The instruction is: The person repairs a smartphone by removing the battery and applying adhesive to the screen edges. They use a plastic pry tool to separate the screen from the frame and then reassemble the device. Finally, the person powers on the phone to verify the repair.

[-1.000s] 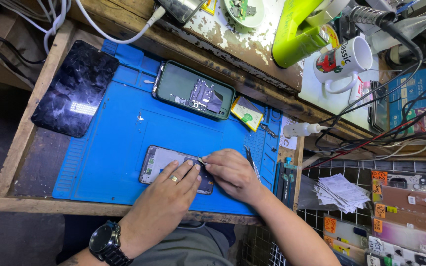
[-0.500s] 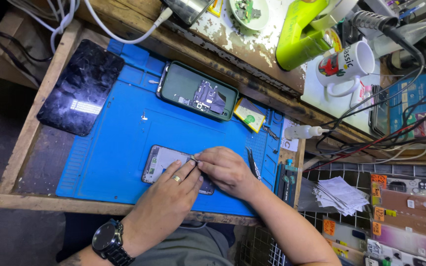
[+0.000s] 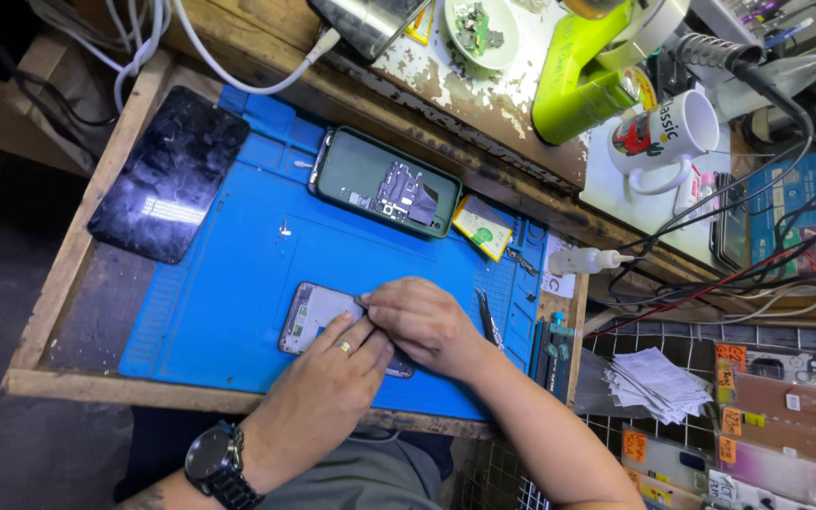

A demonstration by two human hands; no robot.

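Head view of a repair bench. An opened phone lies flat near the front edge of a blue work mat, which sits on a wooden tray. The left hand, wearing a ring and a wristwatch, rests on the lower part of the phone with its fingers pressed flat, pinning it to the mat. The right hand is curled in a pinch around a thin dark tool, whose tip meets the phone's exposed upper face beside the left fingertips; what the tip touches is too small to tell.

Good practice for such fine work: keep the heel of the right hand planted on the mat so that only the fingers move the tip, hold the phone steady with even downward pressure, and work the tip at a shallow angle with light force, since a slip could likely scratch the exposed parts.

Farther back on the mat lies a second phone with its back removed, well apart from the hands. A dark cracked screen panel rests at the tray's left side. Tweezers lie just beside the right hand. A white mug stands on the shelf behind.
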